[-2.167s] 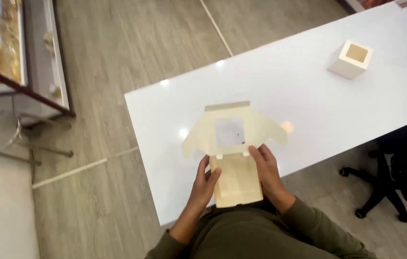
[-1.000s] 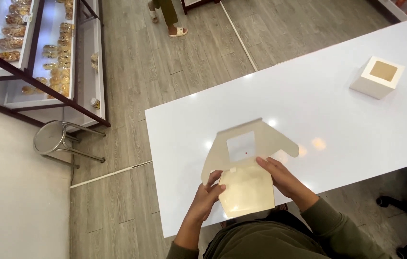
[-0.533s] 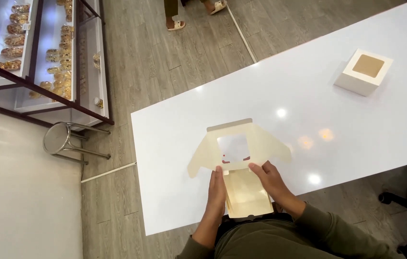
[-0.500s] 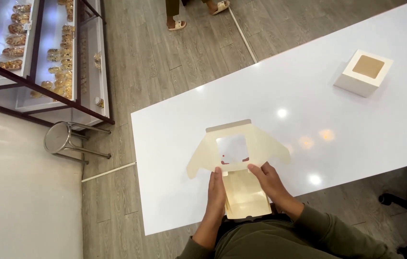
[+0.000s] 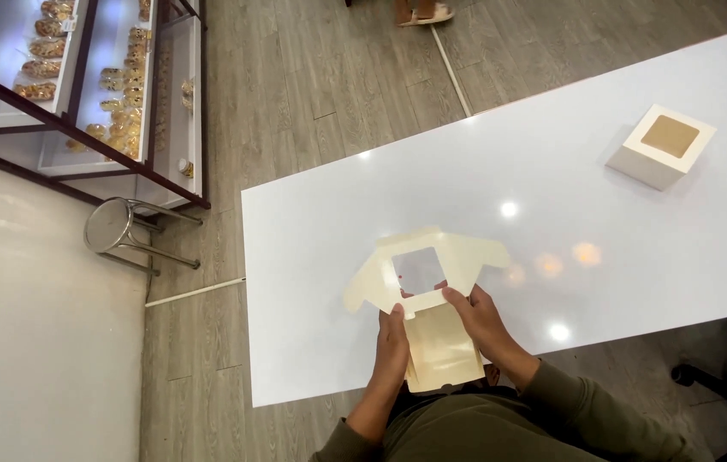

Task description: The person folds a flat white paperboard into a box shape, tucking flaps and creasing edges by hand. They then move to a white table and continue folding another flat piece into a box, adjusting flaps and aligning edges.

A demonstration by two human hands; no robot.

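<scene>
Both hands – left hand (image 5: 393, 338), right hand (image 5: 481, 315) – fingers still pinching the flat window-box blank (image 5: 427, 282), now raised slightly at lower centre of frame – mid-fold.

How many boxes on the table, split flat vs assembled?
Flat box blank, held by left hand and right hand: 1
Assembled white box with window lid, far right on the table: 1
Total: 2
</scene>
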